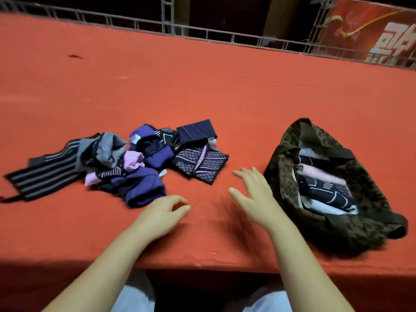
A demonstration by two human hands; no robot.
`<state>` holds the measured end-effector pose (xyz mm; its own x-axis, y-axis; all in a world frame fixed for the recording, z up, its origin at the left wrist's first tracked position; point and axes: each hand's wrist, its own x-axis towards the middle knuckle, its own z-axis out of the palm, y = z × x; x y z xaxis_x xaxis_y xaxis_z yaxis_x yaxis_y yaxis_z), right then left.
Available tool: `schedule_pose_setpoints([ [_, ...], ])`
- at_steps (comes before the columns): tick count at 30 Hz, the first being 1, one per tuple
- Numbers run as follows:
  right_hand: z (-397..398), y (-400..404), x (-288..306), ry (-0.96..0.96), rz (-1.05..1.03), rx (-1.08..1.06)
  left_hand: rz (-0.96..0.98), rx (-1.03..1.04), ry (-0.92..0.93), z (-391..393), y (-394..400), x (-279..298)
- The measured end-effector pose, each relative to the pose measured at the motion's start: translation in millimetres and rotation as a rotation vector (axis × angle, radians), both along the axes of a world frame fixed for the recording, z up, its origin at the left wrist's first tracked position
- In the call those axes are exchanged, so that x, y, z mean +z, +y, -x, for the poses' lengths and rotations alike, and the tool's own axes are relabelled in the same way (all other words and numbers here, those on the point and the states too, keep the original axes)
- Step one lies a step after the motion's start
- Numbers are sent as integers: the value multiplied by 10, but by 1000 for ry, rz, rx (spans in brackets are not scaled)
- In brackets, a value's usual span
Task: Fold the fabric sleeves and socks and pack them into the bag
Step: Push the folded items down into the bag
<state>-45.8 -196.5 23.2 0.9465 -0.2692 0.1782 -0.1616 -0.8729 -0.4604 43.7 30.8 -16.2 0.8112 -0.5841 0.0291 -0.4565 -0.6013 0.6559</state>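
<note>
**Two bare hands over a red table, between a heap of fabric and an open bag**

A person sits at the near edge of a table (pixel 202 86) covered in red-orange cloth, seen from a camera on their head. Both forearms reach forward from the near edge.

The left hand (pixel 163 211) sits near the middle of the near edge, its fingers loosely curled with the thumb close to the fingertips, holding nothing. It lies just beside the nearest purple piece (pixel 144 191) of a loose pile of fabric (pixel 117 163); whether it touches it cannot be told.

The right hand (pixel 254 192) is blurred, its fingers spread and straight, holding nothing, palm down over bare table. It is between the pile and the bag.

The pile lies left of centre: a black and grey striped sleeve (pixel 42 174) stretches toward the left edge, with grey, pink and purple pieces tangled beside it. At the pile's right side are flat folded pieces: a dark diamond-patterned pair (pixel 202 164) and a navy one (pixel 195 131) beyond it.

The bag (pixel 360 188), dark with a leopard-like print, lies toward the near right corner, mouth open. Inside are folded pieces (pixel 324 188) in dark, pink and white.

A metal railing (pixel 202 32) runs along the far edge, with a red banner (pixel 371 30) at the far right.
</note>
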Motion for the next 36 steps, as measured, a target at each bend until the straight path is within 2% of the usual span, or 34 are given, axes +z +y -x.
schedule_pose_setpoints([
  [4, -234, 586, -501, 178, -129, 179, 152, 267, -167, -41, 459, 50],
  [6, -259, 779, -668, 225, -96, 180, 184, 374, -240, -162, 612, 15],
  [9, -251, 909, -778, 204, 103, 177, 139, 449, -176, -390, 734, -86],
  [11, -259, 892, -772, 175, 53, 182, 113, 470, -62, -457, 674, -139],
  [13, -247, 874, -763, 119, -54, 189, 100, 444, -6, -445, 565, -188],
  [15, -197, 852, -766, 0, -219, 165, 49, 330, 5, -329, 430, -188],
  [17, -148, 836, -775, -138, -403, 132, 62, 147, 106, -158, 308, -223],
  [20, -117, 780, -795, -301, -578, 89, 191, -142, 241, 66, 204, -282],
  [24, -104, 800, -836, -340, -410, 164, 312, -274, 369, 82, 250, -219],
  [26, -115, 814, -818, -267, -449, 187, 394, -265, 399, 68, 273, -197],
  [31, -121, 816, -704, -174, -667, -4, 701, 21, 441, -11, 301, -309],
  [36, -131, 769, -697, -205, -749, -115, 811, 122, 437, -38, 294, -348],
])
